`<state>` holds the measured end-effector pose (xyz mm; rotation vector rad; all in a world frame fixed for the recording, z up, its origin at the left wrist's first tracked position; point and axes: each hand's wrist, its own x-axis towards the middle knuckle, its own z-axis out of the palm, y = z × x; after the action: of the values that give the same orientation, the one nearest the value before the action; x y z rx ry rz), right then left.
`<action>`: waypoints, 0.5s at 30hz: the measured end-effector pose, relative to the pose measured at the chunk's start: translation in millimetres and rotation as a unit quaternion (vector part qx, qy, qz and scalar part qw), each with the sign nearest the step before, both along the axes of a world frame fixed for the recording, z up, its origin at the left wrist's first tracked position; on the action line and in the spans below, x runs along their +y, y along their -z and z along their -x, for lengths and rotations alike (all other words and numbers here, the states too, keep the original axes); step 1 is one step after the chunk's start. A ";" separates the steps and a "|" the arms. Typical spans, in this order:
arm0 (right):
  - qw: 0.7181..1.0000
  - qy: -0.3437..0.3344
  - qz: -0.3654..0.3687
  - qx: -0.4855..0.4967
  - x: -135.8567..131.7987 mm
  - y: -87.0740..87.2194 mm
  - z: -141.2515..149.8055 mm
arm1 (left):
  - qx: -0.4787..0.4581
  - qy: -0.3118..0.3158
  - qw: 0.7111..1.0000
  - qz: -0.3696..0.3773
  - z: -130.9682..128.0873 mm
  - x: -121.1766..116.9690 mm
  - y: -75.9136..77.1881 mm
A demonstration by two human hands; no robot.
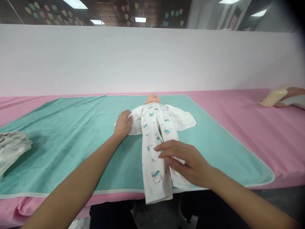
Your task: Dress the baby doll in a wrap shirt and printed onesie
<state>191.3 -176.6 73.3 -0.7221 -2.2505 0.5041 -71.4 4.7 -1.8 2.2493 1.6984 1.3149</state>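
Observation:
A baby doll [152, 99] lies on its back on a teal mat [71, 136], its head away from me. It wears a white printed sleepsuit [152, 143] whose legs run past the mat's near edge. My left hand [122, 124] rests flat on the suit's left sleeve beside the doll's body, fingers stretched out. My right hand [188, 163] hovers over the suit's right leg with fingers extended and slightly apart, touching or just above the cloth; nothing is held in it.
The mat covers a pink padded table [250, 117] backed by a white partition [152, 57]. A folded pale printed cloth [11, 148] lies at the mat's left edge. At the far right another person's arm [292, 93] and a cream object [273, 97] rest on the table.

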 end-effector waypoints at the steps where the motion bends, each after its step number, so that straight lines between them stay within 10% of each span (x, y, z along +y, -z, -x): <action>1: 1.000 0.024 0.009 -0.005 11.1 1.1 1.2 | 0.015 -0.010 1.000 0.013 0.5 1.4 1.0; 10: 0.968 0.086 -0.145 -0.186 126.2 11.0 25.3 | 0.078 -0.076 0.989 0.095 6.2 5.5 2.1; 15: 0.959 0.137 -0.131 -0.211 145.3 21.1 17.1 | 0.068 -0.080 0.988 0.117 7.8 9.1 4.3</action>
<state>174.3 -31.3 52.2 -1.0554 -2.4808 -0.0958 -79.2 13.8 -6.1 2.1510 1.9989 0.9427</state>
